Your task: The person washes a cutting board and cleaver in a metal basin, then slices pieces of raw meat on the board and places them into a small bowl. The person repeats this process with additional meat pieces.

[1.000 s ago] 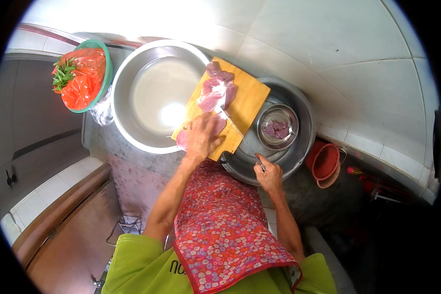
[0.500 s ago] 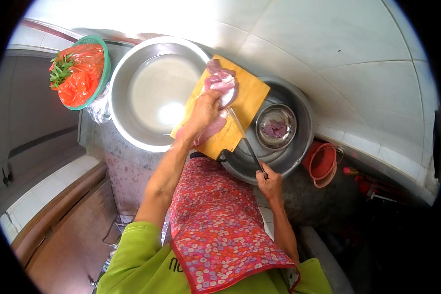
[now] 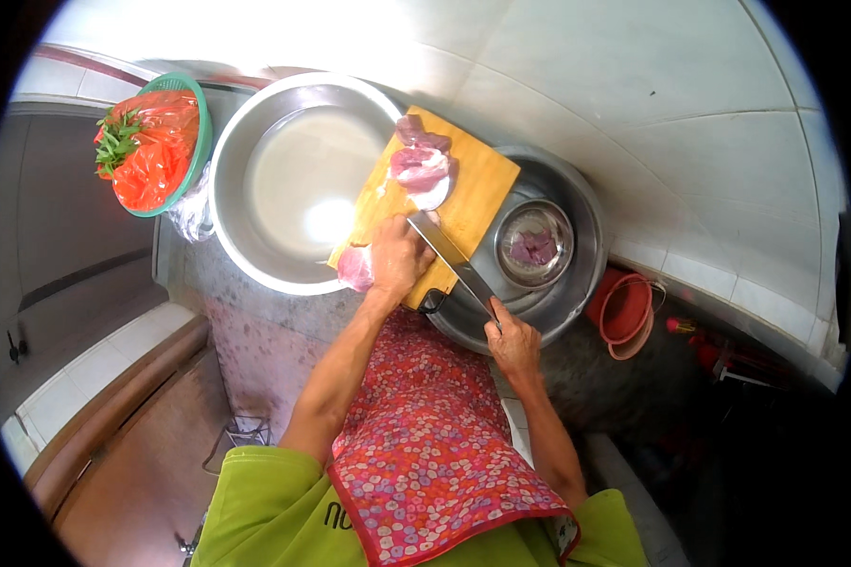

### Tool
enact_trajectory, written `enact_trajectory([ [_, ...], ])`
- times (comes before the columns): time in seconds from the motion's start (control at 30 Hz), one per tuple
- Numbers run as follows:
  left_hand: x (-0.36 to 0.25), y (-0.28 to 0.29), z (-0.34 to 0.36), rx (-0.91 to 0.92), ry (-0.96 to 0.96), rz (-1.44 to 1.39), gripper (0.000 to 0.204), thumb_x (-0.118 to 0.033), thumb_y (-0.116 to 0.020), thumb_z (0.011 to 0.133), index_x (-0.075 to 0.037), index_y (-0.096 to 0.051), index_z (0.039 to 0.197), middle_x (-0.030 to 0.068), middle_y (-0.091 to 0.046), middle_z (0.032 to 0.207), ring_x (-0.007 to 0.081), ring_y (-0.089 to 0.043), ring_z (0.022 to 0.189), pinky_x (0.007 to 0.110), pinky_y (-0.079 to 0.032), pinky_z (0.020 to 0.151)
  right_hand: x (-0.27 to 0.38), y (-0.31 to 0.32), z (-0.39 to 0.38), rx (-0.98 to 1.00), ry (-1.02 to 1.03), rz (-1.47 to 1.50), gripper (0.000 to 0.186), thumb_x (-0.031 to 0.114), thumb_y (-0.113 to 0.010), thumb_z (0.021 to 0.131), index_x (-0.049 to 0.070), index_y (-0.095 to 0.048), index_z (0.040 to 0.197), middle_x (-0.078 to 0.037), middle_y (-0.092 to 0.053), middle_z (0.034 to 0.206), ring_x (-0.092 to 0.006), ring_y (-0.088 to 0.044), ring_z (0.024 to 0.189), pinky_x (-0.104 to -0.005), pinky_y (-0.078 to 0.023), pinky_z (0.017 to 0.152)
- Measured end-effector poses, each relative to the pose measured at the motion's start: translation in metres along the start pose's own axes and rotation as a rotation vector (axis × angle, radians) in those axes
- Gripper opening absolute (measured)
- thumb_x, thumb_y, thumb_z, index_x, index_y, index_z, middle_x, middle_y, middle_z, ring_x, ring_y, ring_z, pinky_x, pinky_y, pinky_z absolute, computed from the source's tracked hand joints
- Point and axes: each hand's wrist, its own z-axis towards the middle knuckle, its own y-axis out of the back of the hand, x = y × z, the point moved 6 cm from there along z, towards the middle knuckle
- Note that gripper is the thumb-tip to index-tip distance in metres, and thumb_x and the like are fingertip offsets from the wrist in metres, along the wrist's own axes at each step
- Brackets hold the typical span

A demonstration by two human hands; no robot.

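Pale tiled wall along the far side and right, work area below it. Hands are apart from each other, both at the cutting board. Left hand is down on raw meat at the board's near-left end; can't tell if it's gripping or just pressing, fingers partly hide the piece. Right hand is closed round the black handle of a knife, blade angled up-left over the board, tip end right by the left fingers. Can't tell if the edge is in the meat.

Wooden cutting board overlaps both basins. More raw meat at its far end, pink with white fat. Left: silver basin, cloudy liquid, bright glare spot. Right: darker grey basin with a small metal bowl inside, cut meat in that.

Further out: green basket far left with red plastic bag and green leaves; red bucket right of the grey basin. Floral apron below.
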Motion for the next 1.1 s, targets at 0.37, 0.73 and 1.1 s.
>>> enact_trajectory([
  [0.37, 0.005, -0.010, 0.018, 0.087, 0.241, -0.031, 0.032, -0.018, -0.072, 0.066, -0.007, -0.061, 0.094, 0.0102, -0.062, 0.097, 0.0283, -0.053, 0.097, 0.040, -0.037, 0.081, -0.017, -0.011, -0.020, 0.031, -0.265, 0.308, 0.038, 0.019, -0.051, 0.079, 0.005, -0.064, 0.112, -0.025, -0.058, 0.068, -0.0375, -0.061, 0.061, -0.0441, -0.046, 0.060],
  [0.73, 0.007, -0.022, 0.017, 0.058, 0.197, -0.068, 0.009, -0.022, -0.070, 0.070, -0.018, -0.071, 0.078, -0.0009, -0.063, 0.084, 0.0212, -0.054, 0.085, 0.038, -0.032, 0.078, -0.038, -0.017, -0.042, -0.030, -0.345, 0.572, 0.037, 0.013, -0.052, 0.082, 0.001, -0.061, 0.116, -0.010, -0.049, 0.059, -0.0097, -0.048, 0.054, -0.0283, -0.041, 0.052],
  [1.1, 0.010, -0.022, 0.012, 0.084, 0.208, -0.070, 0.033, -0.021, -0.071, 0.070, -0.006, -0.063, 0.098, 0.0083, -0.063, 0.092, 0.0257, -0.054, 0.097, 0.040, -0.032, 0.085, -0.014, -0.004, -0.033, 0.022, -0.299, 0.362, 0.035, 0.013, -0.052, 0.082, 0.003, -0.064, 0.113, -0.016, -0.059, 0.066, -0.0181, -0.057, 0.055, -0.0330, -0.046, 0.057],
])
